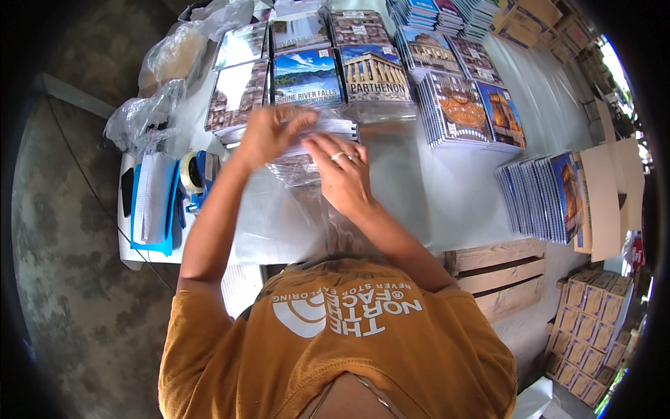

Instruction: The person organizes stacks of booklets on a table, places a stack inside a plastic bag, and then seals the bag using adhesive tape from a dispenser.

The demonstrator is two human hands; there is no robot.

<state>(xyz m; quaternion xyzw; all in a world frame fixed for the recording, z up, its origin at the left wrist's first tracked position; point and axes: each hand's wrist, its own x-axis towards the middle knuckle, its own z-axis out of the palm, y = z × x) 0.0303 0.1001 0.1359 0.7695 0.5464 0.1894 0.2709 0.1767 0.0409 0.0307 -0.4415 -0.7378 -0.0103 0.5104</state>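
Observation:
In front of me, a small stack of spiral notebooks (336,128) lies with clear plastic wrap (296,173) around its near side. My left hand (271,135) hovers over the stack's left part, thumb and fingers apart and slightly blurred. Bent over the near edge, the fingers of my right hand (342,167) press on the plastic; a ring is on one finger. My right thumb is mostly hidden. Just beyond the hands are a notebook with a waterfall cover (305,73) and one with a temple cover (373,73).
More notebook piles (457,112) stand at the right, beside leaning notebooks (541,195) and an open cardboard box (607,195). Crumpled plastic bags (157,112) lie at the left, near a tape dispenser (192,174) and white sheets on a blue folder (153,202). A wooden pallet (499,276) stands below the table.

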